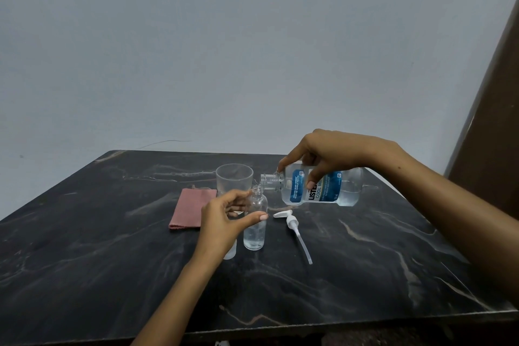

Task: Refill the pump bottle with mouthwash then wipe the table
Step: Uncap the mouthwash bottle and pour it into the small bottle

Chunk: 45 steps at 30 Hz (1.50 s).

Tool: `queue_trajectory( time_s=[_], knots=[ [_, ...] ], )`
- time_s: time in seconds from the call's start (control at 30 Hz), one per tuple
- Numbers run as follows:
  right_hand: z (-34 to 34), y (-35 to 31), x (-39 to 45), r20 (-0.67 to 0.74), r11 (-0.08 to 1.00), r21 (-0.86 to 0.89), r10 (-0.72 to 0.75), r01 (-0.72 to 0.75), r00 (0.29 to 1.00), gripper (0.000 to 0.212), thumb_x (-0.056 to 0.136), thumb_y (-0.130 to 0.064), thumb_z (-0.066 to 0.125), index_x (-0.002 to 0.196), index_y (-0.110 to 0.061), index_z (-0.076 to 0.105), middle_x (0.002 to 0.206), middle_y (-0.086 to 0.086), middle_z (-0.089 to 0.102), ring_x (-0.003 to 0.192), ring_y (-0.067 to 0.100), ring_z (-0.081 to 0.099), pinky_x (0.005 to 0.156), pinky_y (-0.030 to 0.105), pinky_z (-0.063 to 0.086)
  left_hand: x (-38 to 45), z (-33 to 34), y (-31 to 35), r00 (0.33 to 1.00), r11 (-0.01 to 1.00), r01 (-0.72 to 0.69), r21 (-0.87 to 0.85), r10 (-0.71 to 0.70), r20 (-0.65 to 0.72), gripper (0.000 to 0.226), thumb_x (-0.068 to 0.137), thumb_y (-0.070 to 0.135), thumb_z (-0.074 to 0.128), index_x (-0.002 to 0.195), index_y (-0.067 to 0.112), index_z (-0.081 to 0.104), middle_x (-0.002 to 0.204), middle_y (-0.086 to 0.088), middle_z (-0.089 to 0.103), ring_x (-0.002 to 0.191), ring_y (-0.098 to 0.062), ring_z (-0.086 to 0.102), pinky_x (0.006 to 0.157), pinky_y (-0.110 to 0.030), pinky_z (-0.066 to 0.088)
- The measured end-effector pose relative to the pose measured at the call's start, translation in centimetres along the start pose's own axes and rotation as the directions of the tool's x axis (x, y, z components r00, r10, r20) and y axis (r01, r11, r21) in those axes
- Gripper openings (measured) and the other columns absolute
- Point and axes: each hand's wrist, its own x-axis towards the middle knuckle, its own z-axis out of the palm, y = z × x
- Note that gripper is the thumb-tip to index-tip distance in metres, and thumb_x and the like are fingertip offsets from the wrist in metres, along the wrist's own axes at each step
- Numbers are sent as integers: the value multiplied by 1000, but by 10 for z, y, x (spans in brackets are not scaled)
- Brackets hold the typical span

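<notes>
A small clear pump bottle (255, 233) stands upright on the dark marble table (365, 261), its neck uncapped and a little clear liquid in its base. My left hand (224, 219) holds it, thumb in front and fingers behind. My right hand (331, 157) grips the clear mouthwash bottle (323, 191) with a blue label, tipped on its side. Its open mouth sits just above the small bottle's neck. The white pump head (292, 220) with its long tube lies on the table to the right of the small bottle.
A folded pink cloth (189, 212) lies left of my left hand. A clear plastic cup (234, 178) stands behind the small bottle. A whitish object (230, 253) is mostly hidden by my left wrist. A grey wall rises behind the table and a brown panel (494, 149) stands at right.
</notes>
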Motion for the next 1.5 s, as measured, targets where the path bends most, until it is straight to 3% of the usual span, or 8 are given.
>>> queue_trajectory(
  time_s=[0.27,0.43,0.83,1.07,1.27,1.5],
  knots=[
    [0,2,1,-4,1000,12,-2,2,1000,57,75,-23,77,124,-43,56,96,-7,76,76,-2,68,78,31,57,0,1,1,1000,999,26,-19,-26,-1,46,50,32,83,91,37,63,86,9,70,82,4,64,67,-7,50],
    [0,1,1,0,1000,12,0,0,1000,56,75,-23,77,124,-44,56,97,-7,76,76,-2,67,75,25,55,0,0,2,1000,1000,26,-17,-26,0,46,50,32,82,92,35,63,85,10,69,82,4,64,68,-8,50],
    [-4,-3,1,6,1000,-9,-7,7,1000,56,76,-21,76,126,-38,58,100,-4,75,77,3,68,76,28,56,1,0,-1,999,999,32,2,-32,-1,47,54,24,86,96,30,66,86,8,70,80,4,65,68,-8,51],
    [-5,-2,2,10,1000,1,-13,13,1000,56,76,-20,77,125,-37,58,98,-4,75,67,-8,62,75,29,56,1,0,0,1000,999,31,8,-31,-6,47,55,23,86,94,33,64,86,9,69,81,5,64,68,-8,51],
    [-6,-1,4,12,1000,3,-18,18,1000,55,76,-21,77,125,-37,59,88,-10,72,53,-17,55,67,21,48,1,0,0,1000,1000,28,6,-28,-7,47,54,23,86,94,32,64,86,9,69,79,5,64,68,-8,50],
    [-6,-2,4,13,1000,10,-16,16,1000,55,75,-20,78,124,-37,60,74,-20,63,51,-17,54,61,18,44,1,0,0,1000,1000,26,11,-26,-7,46,55,24,86,94,32,64,86,8,70,81,2,65,68,-8,51]
  ],
)
